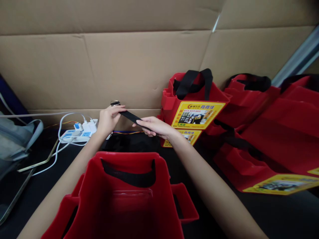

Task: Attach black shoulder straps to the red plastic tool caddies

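Both my hands hold a black strap point(130, 116) stretched between them above the dark table. My left hand point(109, 119) pinches its left end, where a small metal ring point(115, 103) shows. My right hand point(152, 126) grips the strap's right end with fingers closed over it. Right below my forearms stands an open red tote bag point(129, 199) with a black handle point(129, 176) and side pockets.
A finished red bag with a yellow label point(194, 103) stands upright to the right, with more red bags point(269, 132) lying beyond it. A white power strip with plugs and cables point(79, 131) lies on the left. A cardboard wall point(124, 66) closes off the back.
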The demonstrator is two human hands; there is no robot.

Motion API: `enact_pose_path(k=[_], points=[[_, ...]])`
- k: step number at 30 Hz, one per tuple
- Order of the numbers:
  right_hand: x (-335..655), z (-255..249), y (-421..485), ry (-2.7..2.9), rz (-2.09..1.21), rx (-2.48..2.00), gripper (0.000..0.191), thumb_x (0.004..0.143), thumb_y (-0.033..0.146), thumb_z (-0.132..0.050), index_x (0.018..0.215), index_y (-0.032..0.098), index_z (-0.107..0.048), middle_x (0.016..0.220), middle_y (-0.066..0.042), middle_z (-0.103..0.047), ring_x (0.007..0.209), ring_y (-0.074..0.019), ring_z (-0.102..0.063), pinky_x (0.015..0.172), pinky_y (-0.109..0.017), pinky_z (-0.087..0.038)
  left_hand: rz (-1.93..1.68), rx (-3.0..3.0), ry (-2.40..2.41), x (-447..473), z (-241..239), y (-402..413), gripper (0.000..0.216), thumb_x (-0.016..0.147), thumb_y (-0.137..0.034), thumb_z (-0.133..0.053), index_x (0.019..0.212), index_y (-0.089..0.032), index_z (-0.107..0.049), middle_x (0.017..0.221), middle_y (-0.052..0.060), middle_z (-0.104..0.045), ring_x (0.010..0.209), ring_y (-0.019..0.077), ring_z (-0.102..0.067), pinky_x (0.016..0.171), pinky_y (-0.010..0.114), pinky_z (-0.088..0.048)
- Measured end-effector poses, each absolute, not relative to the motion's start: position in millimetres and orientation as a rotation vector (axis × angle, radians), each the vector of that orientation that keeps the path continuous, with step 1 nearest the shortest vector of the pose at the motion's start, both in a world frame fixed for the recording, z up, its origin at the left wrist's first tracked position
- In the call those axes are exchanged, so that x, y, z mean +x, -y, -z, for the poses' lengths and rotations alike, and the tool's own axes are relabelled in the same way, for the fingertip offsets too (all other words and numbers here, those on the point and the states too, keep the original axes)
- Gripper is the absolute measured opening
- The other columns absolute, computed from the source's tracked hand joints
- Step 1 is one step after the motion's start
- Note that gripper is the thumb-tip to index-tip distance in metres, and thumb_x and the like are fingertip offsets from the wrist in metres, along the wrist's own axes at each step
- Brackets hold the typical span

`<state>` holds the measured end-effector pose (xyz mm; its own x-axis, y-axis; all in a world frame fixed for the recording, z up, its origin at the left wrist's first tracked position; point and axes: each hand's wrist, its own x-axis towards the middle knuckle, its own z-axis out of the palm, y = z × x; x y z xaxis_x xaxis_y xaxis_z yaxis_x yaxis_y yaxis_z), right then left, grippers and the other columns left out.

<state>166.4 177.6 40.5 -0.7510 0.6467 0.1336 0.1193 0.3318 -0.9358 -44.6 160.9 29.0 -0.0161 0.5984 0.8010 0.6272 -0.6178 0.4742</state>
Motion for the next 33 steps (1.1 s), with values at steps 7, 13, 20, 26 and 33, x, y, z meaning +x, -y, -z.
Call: enact_pose_path(k=[7, 13, 20, 26, 33], points=[[157, -29, -188, 1.984, -1.156, -0.814, 0.015, 0.075, 0.028, -0.061, 0.075, 0.015, -0.052, 0.063, 0.004, -0.054, 0.057, -0.0073, -0.050, 0.053, -0.019, -0.035, 2.285, -2.157, 1.282, -40, -26, -169, 0.025, 0.067, -0.008, -0.051, 0.081, -0.019, -0.068, 0.106, 0.003, -0.065, 0.111, 0.0199, -0.054, 0.104, 0.037, -0.033], [153, -7, -197, 2.012, -1.184, -0.965, 0.021, 0.065, 0.008, -0.064, 0.065, 0.017, -0.044, 0.059, 0.003, -0.054, 0.054, -0.0094, -0.050, 0.053, -0.021, -0.035, 2.909, -2.018, 1.054, -39, -28, -170, 0.008, 0.065, -0.018, -0.054, 0.072, -0.019, -0.049, 0.075, 0.000, -0.054, 0.074, 0.0101, -0.058, 0.072, 0.023, -0.049], [163, -22, -188, 1.959, -1.545, -0.830, 0.028, 0.066, 0.017, -0.067, 0.092, 0.016, -0.060, 0.072, 0.001, -0.060, 0.058, -0.0068, -0.051, 0.054, -0.018, -0.042, 2.456, -2.325, 1.486, -65, -24, -165, 0.025, 0.076, -0.044, -0.053, 0.077, -0.020, -0.058, 0.063, -0.002, -0.051, 0.046, 0.0061, -0.042, 0.040, 0.016, -0.031], [153, -29, -184, 1.793, -1.547, -0.833, 0.032, 0.074, 0.005, -0.042, 0.098, 0.014, -0.062, 0.058, 0.004, -0.052, 0.051, -0.0045, -0.045, 0.049, -0.015, -0.037, 1.666, -2.793, 1.689, -47, -13, -164, 0.030, 0.063, -0.035, -0.073, 0.090, -0.022, -0.070, 0.089, 0.002, -0.069, 0.084, 0.0174, -0.062, 0.071, 0.024, -0.047], [154, -29, -181, 1.777, -1.568, -0.967, 0.038, 0.057, -0.008, -0.042, 0.084, 0.013, -0.058, 0.057, 0.004, -0.053, 0.045, -0.0041, -0.044, 0.042, -0.015, -0.031, 1.403, -2.486, 1.660, -45, -1, -177, 0.007, 0.066, -0.023, -0.066, 0.069, -0.018, -0.071, 0.070, 0.003, -0.067, 0.067, 0.0190, -0.060, 0.067, 0.030, -0.045]])
